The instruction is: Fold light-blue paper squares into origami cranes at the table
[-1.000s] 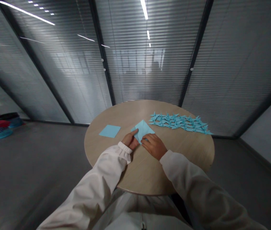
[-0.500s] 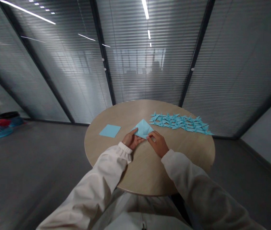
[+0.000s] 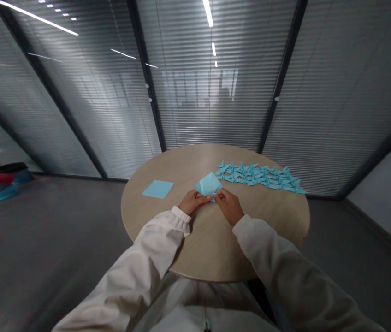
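Note:
A light blue piece of origami paper (image 3: 209,183), partly folded, is held between my two hands over the middle of the table. My left hand (image 3: 192,201) grips its lower left side, thumb stretched along the near edge. At the lower right, the fingers of my right hand (image 3: 228,205) pinch the near corner. The two thumbs almost meet there, and the fingertips hide part of the near edge. On the left lies a flat blue paper sheet (image 3: 158,189), apart from my hands. Rows of folded blue paper cranes (image 3: 259,176) stand to the right.
The round wooden table (image 3: 212,258) is right in front of my body. Behind it rises a glass partition with blinds (image 3: 212,115). Red and blue plastic baskets (image 3: 0,186) and a dark-rimmed bin (image 3: 15,170) are on the floor at far left.
My left hand has moved its thumb from the paper's left edge down to the near corner, beside the right fingers. The paper's near part is now folded up, and its outline has changed.

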`<state>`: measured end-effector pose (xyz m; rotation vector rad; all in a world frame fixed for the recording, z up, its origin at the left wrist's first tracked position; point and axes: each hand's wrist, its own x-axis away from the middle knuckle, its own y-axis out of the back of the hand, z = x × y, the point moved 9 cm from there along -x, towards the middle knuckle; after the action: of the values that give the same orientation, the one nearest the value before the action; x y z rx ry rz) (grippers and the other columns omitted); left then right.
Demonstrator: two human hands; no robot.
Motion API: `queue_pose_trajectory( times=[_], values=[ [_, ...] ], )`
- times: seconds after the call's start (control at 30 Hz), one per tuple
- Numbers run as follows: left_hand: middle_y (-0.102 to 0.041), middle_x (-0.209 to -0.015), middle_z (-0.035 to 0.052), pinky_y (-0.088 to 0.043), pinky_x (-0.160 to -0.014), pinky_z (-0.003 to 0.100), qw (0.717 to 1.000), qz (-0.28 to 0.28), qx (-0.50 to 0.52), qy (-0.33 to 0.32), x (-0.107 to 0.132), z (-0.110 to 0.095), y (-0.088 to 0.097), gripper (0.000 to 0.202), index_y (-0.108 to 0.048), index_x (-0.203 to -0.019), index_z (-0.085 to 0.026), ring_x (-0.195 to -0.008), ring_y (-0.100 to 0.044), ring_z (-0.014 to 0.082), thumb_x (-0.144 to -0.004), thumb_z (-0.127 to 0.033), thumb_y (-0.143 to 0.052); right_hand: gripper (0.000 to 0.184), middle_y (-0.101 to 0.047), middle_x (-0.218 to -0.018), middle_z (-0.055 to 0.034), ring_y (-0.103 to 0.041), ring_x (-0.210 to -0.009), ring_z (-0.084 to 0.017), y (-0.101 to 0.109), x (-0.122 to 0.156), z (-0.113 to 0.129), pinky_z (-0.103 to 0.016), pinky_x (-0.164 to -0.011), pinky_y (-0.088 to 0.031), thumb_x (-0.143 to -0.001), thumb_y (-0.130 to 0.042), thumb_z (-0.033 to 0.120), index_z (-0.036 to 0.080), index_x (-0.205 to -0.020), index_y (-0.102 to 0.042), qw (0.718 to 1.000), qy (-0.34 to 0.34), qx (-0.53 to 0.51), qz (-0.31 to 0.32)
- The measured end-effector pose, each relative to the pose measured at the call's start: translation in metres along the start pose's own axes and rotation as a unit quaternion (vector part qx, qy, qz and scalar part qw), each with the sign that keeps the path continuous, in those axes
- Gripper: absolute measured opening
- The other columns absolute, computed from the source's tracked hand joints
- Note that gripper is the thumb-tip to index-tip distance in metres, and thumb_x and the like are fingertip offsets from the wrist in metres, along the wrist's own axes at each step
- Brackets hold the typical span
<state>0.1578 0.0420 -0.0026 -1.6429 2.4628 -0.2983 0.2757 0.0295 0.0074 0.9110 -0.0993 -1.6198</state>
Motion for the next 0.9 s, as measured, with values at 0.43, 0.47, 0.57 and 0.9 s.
queue_pose_trajectory(
  times=[0.43, 0.47, 0.57, 0.9],
  values=[
    [-0.034, -0.034, -0.0068, -0.027, -0.042, 0.02, 0.991, -0.025, -0.129, -0.039, 0.002, -0.016, 0.001, 0.042, -0.041, -0.04, -0.015, -0.04, -0.033, 0.0056, -0.052, -0.036, -0.076, 0.017, -0.062, -0.066, 0.0011, -0.057, -0.062, -0.013, -0.002, 0.0, -0.002, -0.023, -0.062, -0.043, -0.079, -0.049, 0.034, 0.021, -0.07, -0.056, 1.0, -0.011, -0.005, -0.001],
    [-0.036, -0.035, -0.0066, -0.029, -0.043, 0.02, 0.991, -0.029, -0.129, -0.037, 0.001, -0.015, 0.002, 0.04, -0.043, -0.041, -0.015, -0.04, -0.035, 0.0061, -0.052, -0.035, -0.076, 0.017, -0.062, -0.066, 0.0011, -0.057, -0.062, -0.013, -0.002, 0.0, -0.001, -0.023, -0.062, -0.044, -0.079, -0.049, 0.034, 0.021, -0.07, -0.056, 1.0, -0.01, -0.005, -0.001],
    [-0.042, -0.038, -0.0061, -0.033, -0.046, 0.02, 0.991, -0.034, -0.127, -0.038, -0.001, -0.012, 0.006, 0.037, -0.048, -0.045, -0.013, -0.041, -0.037, 0.0061, -0.049, -0.035, -0.077, 0.018, -0.062, -0.067, 0.001, -0.057, -0.062, -0.013, -0.003, 0.001, -0.002, -0.024, -0.063, -0.044, -0.08, -0.049, 0.034, 0.021, -0.071, -0.056, 1.0, -0.008, -0.004, 0.004],
    [-0.053, -0.047, -0.0036, -0.042, -0.054, 0.021, 0.992, -0.023, -0.108, -0.062, -0.005, -0.009, 0.01, 0.036, -0.056, -0.057, -0.011, -0.05, -0.048, 0.0094, -0.05, -0.041, -0.077, 0.039, -0.058, -0.096, -0.0096, -0.055, -0.091, -0.022, 0.019, -0.002, 0.0, -0.038, -0.082, -0.043, -0.063, -0.068, 0.036, 0.018, -0.094, -0.053, 0.994, 0.026, 0.016, -0.109]
  ],
)
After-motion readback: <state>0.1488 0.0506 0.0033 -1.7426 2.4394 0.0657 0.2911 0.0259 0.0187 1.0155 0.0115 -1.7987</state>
